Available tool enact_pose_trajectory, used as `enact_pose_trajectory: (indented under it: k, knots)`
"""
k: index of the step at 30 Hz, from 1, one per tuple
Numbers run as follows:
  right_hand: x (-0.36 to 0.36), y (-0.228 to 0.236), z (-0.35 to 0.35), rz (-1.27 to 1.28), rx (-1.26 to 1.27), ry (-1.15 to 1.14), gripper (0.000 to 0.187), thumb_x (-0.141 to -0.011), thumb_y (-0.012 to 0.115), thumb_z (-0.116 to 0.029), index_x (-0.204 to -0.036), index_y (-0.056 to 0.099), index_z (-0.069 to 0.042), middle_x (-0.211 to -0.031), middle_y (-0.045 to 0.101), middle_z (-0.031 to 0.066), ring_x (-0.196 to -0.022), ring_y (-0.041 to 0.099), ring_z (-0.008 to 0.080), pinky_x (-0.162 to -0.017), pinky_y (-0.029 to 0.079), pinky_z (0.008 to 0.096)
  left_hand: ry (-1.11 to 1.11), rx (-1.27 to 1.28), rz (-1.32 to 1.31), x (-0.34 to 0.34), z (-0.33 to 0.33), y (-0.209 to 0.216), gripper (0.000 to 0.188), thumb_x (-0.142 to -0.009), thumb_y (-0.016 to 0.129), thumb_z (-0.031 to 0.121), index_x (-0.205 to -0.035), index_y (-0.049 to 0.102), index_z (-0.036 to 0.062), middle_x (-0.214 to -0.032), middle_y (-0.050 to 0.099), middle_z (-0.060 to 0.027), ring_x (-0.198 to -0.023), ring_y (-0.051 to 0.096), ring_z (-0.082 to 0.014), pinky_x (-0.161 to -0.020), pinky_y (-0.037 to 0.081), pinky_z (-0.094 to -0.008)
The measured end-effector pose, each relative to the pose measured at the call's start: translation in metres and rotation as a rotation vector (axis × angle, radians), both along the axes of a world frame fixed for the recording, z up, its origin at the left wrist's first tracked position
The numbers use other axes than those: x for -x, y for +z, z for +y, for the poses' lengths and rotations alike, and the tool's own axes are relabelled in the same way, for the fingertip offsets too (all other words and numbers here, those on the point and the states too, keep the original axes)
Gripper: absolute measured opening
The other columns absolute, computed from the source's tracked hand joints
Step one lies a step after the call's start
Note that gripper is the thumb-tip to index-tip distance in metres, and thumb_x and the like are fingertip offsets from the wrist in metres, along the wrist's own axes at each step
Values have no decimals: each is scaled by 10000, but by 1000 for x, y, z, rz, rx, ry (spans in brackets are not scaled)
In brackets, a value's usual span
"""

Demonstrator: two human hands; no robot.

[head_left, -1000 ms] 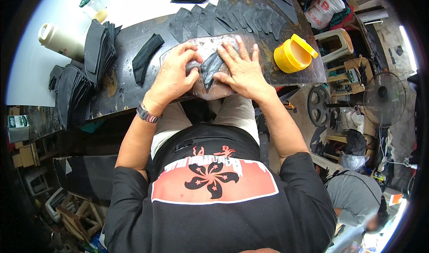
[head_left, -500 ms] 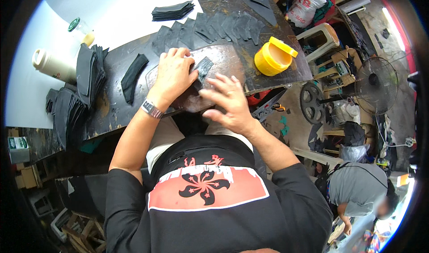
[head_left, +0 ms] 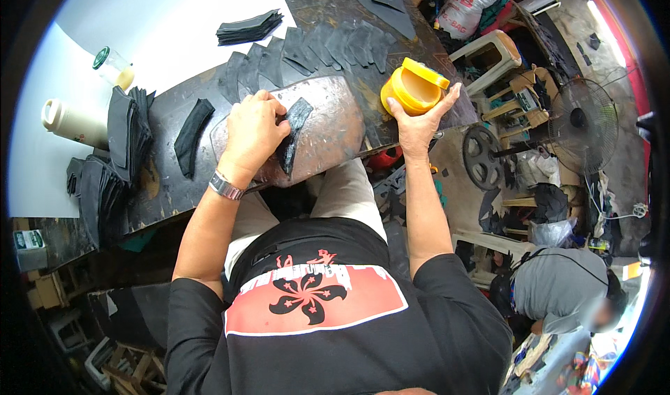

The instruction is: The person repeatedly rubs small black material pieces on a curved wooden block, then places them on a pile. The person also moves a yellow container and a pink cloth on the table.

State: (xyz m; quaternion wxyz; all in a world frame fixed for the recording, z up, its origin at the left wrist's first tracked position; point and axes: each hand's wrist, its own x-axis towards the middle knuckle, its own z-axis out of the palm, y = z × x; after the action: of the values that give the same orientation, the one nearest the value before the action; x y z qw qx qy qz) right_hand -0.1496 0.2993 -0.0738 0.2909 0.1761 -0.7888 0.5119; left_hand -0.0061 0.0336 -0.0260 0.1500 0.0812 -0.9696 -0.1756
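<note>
My left hand (head_left: pixel 257 133) is closed, thumb and fingers pinching the left edge of a curved black strip (head_left: pixel 299 119) with a wet-looking shine. This strip lies on a worn, smooth brown board (head_left: pixel 338 119) at the table's near edge. To the right, my right hand (head_left: pixel 421 128) is at the near side of a yellow tub (head_left: pixel 400 96). Its thumb lies at the tub's left side and its fingers stretch up the right side. The tub holds a pale tan substance, and its yellow lid (head_left: pixel 427 72) is tilted at the rim.
Overlapping black pieces (head_left: pixel 328 46) line the table behind the board. Another black piece (head_left: pixel 192 137) lies left. Stacks of black pieces (head_left: pixel 125 133), a cream tumbler (head_left: pixel 73 121) and a jar (head_left: pixel 112 68) stand farther left. A fan (head_left: pixel 583 123) and a bent-over person (head_left: pixel 558 290) are at right.
My right hand has moved right, from over the black strip to the yellow tub. My left hand stays at the strip, which now shows more fully. The view has shifted slightly.
</note>
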Motion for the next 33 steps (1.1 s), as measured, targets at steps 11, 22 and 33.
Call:
enact_pose_trajectory:
  k: [11, 22, 33]
  knots:
    - [4, 8, 40, -13, -31, -164, 1273, -731, 918, -253, -1589, 13, 0, -1636, 113, 264, -1523, 174, 391, -1250, 132, 490, -60, -201, -31, 6, -3, -2, 142, -739, 717, 99, -866, 734, 38, -1062, 642, -106, -969, 658, -302, -850, 527, -396]
    - [-47, -7, -27, 143, -6, 416, 819, -862, 789, -139, -1525, 313, -73, -1474, 418, 186, -1158, 571, 277, -1022, 456, 402, -126, -358, 62, 2, -1, 3, 224, -811, 632, 27, -1034, 628, 40, -845, 709, -125, -812, 700, -288, -772, 538, -376]
    - [-28, -22, -44, -187, 185, 327, 906, -867, 784, -143, -1587, 238, -82, -1428, 461, 193, -1042, 608, 220, -952, 480, 374, 122, -838, 121, 93, -68, -15, 338, -816, 655, 87, -1149, 690, 42, -844, 697, -25, -757, 606, -87, -704, 494, -264]
